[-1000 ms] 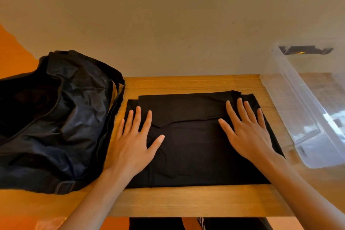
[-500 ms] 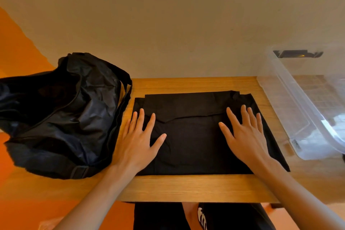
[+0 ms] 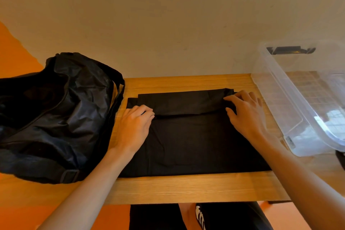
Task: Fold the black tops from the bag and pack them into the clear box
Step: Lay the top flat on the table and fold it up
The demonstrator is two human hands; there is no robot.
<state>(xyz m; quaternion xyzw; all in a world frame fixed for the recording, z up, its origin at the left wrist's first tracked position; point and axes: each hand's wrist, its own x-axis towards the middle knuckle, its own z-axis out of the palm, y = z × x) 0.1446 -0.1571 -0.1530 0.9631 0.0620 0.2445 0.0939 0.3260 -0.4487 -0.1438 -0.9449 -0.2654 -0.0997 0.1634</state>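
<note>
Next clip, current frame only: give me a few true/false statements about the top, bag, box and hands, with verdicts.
1. The black top lies spread on the wooden table. True.
2. The black bag sits to the right of the top. False: it sits to the top's left, and the clear box is on the right.
3. The left hand and the right hand both have fingers curled on the top's folded far part. True.
4. A folded black top lies inside the clear box. False: no top shows in it.
</note>
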